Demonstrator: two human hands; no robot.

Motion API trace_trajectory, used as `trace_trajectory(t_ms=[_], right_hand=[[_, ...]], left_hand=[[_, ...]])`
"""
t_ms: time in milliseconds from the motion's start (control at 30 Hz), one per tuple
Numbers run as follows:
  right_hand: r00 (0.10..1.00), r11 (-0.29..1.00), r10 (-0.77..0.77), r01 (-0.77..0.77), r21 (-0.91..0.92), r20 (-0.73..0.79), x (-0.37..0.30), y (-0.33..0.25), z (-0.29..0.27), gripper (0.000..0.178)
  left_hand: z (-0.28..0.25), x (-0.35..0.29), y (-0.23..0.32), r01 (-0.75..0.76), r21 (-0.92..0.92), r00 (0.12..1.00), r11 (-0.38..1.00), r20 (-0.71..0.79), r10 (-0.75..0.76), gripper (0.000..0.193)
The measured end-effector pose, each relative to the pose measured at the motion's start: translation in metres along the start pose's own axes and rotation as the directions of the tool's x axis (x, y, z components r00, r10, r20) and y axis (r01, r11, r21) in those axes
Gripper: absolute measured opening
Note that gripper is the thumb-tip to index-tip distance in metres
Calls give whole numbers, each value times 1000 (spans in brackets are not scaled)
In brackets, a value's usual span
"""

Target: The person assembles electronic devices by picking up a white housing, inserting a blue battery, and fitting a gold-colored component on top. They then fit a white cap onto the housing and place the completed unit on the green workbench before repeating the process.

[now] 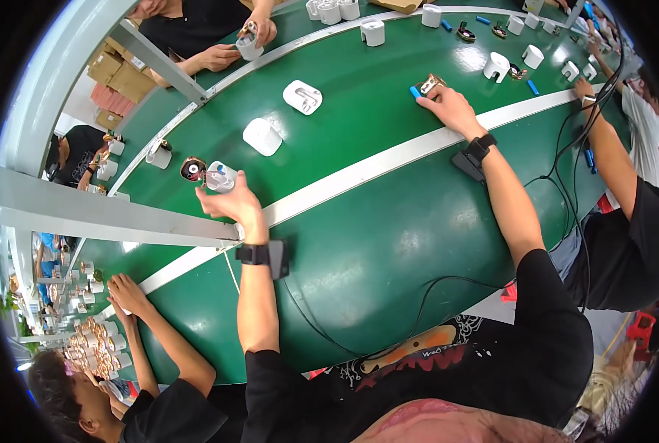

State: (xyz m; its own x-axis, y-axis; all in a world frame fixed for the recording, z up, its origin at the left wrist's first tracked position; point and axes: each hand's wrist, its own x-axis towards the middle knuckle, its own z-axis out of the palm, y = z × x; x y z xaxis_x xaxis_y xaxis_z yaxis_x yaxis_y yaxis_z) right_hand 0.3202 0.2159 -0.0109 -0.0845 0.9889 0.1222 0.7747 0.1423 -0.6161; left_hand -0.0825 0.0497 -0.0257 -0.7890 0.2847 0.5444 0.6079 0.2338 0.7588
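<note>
My left hand (233,204) is at the near left of the green belt, fingers spread around the near end of a white plastic housing (223,177). Something blue shows inside that housing. A round black and copper-coloured part (193,169) lies against its left side, seemingly joined by thin wires. My right hand (451,111) reaches out over the belt. Its fingers are closed on a small copper-coloured electronic assembly (431,83) with a blue cylindrical battery (416,92) at its left; the fingertips are partly hidden. Between the hands lie a white housing (262,137) and an open-faced white housing (303,97).
A white rail (373,167) edges the belt, and a grey metal post (115,210) juts in from the left. More housings (496,66) and batteries (532,88) lie at the right. Black cables (418,314) hang nearby. Co-workers sit at the left, right and far side.
</note>
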Motion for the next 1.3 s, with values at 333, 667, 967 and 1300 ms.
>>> trace_trajectory(t_ms=[333,667,967,1300], right_hand=[[970,983,-113,141,-118,215,17,-9,10,25],[684,-461,-341,-719,520,645,-67,-82,11,42],[739,-408,-547,-645,646,393,-114,-126,-9,36],[933,175,-144,-304,936,330,-113,-129,5,25]], left_hand=[[21,30,67,-553,119,748,825,506,429,82],[10,-13,65,746,-489,534,452,845,33,68],[-21,-54,120,481,-644,516,595,756,402,73],[-25,-76,118,-43,-601,679,798,569,465,73]])
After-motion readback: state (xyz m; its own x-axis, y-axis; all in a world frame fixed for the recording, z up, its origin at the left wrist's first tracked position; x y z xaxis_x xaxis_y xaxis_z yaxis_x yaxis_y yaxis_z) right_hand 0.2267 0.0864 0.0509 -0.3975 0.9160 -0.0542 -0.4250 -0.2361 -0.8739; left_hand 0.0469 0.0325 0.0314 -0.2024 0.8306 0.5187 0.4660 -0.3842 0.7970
